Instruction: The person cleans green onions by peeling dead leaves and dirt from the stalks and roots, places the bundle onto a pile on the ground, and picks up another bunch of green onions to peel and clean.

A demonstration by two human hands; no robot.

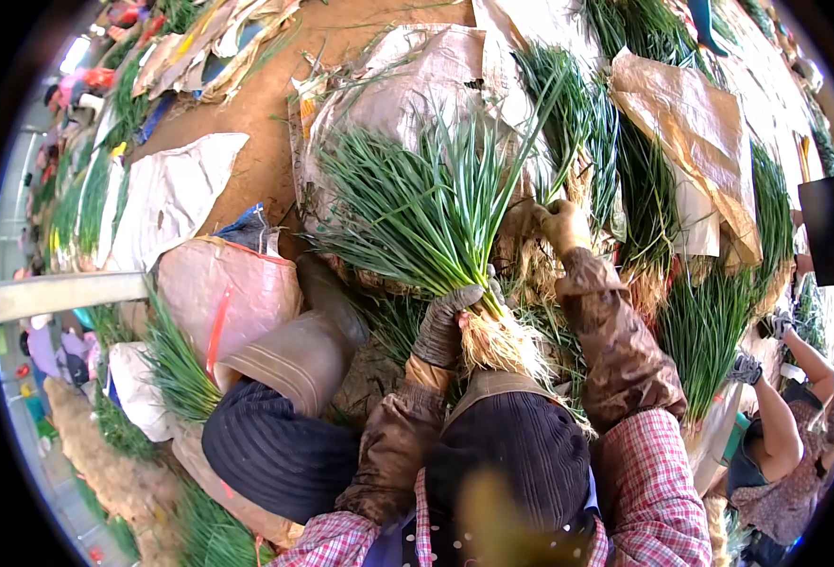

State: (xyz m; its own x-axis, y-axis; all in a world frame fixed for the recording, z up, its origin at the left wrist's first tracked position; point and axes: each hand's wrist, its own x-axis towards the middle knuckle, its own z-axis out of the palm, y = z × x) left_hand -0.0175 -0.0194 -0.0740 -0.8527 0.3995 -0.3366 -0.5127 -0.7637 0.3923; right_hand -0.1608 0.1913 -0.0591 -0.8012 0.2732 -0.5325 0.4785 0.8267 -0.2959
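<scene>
My left hand [447, 326], in a dark grey glove, is wrapped round the root end of a big bunch of green onions [417, 203]. Their long leaves fan out up and to the left, while pale stringy roots [500, 345] hang toward my knee. My right hand [563, 227], in a yellowish glove, has its fingers curled together beside another pile of green onions [577, 113]. What it pinches, if anything, is too small to make out. Behind the held bunch lies a whitish woven sack [417, 71].
A pinkish stuffed sack [223, 298] sits beside my rubber boot [294, 340] on the left. Tan sacking [691, 142] partly covers more onions at right. A co-worker's gloved hand [746, 369] shows at the right edge. Brown floor [247, 104] lies at upper left.
</scene>
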